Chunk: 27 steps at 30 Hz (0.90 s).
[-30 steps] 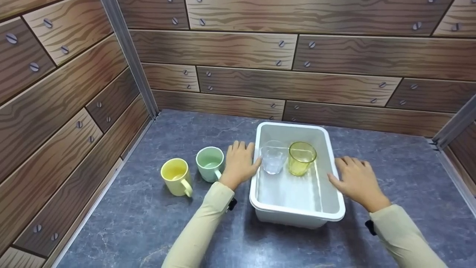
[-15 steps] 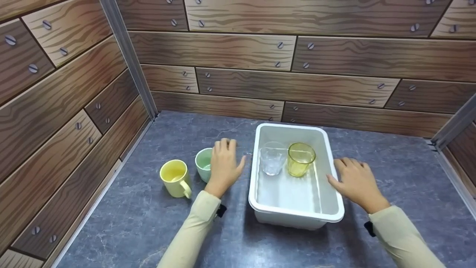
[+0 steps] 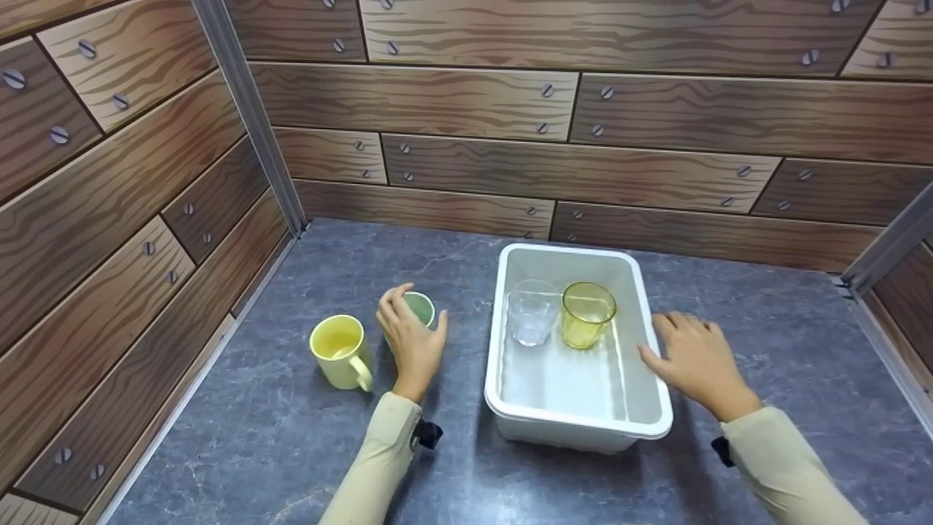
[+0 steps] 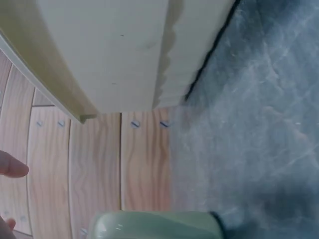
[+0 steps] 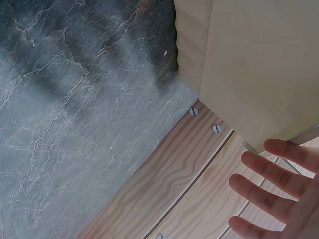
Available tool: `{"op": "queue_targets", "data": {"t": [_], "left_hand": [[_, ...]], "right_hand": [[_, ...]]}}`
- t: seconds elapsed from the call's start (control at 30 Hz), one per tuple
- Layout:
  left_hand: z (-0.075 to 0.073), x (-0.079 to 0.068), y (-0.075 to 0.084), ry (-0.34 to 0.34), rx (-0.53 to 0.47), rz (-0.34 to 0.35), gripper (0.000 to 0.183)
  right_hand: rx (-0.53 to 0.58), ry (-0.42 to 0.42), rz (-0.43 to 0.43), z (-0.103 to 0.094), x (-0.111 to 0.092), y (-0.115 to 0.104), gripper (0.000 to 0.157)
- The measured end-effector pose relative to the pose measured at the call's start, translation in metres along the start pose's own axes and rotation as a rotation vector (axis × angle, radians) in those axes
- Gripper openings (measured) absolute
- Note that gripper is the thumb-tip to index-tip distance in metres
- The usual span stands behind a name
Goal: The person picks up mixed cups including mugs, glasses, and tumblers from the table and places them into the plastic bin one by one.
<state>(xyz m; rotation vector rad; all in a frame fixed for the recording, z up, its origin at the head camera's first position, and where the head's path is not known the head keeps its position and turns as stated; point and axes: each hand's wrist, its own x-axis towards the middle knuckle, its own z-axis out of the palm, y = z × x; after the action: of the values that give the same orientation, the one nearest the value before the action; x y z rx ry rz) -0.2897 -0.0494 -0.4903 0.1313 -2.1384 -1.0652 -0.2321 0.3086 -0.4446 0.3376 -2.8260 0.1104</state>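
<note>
My left hand (image 3: pixel 412 351) is over the light green mug (image 3: pixel 420 306), fingers spread on its left side and thumb on its right, hiding much of it. In the left wrist view the fingertips (image 4: pixel 14 167) show apart from the green mug (image 4: pixel 154 225). My right hand (image 3: pixel 696 357) rests at the right rim of a white plastic tub (image 3: pixel 576 419), thumb toward the rim. Its fingers (image 5: pixel 269 172) are extended beside the tub wall (image 5: pixel 259 69) in the right wrist view. Inside the tub stand a clear glass (image 3: pixel 533 321) and a yellow glass (image 3: pixel 587 321).
A yellow mug (image 3: pixel 340 352) stands left of my left hand, its handle toward the front right. The dark marbled table (image 3: pixel 240 437) ends at wood-patterned walls (image 3: pixel 466 168) on the left, back and right.
My left hand has left the tub's left rim and moved left to the green mug. My right hand has stayed at the right rim.
</note>
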Motion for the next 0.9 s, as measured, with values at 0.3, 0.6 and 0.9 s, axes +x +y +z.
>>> {"op": "queue_targets", "data": {"t": [0.3,0.6,0.9], "left_hand": [[0.004,-0.006,-0.017,-0.022,0.028,-0.117,0.085],[0.003,-0.009,-0.030,-0.016,-0.007,-0.173,0.096],[0.000,-0.014,-0.036,-0.096,-0.049,-0.288,0.100]], "right_hand": [[-0.005,0.009,-0.010,-0.002,-0.001,-0.001,0.049],[0.000,0.006,-0.009,-0.004,-0.001,-0.002,0.050],[0.000,0.001,-0.002,-0.002,0.000,0.000,0.050]]}}
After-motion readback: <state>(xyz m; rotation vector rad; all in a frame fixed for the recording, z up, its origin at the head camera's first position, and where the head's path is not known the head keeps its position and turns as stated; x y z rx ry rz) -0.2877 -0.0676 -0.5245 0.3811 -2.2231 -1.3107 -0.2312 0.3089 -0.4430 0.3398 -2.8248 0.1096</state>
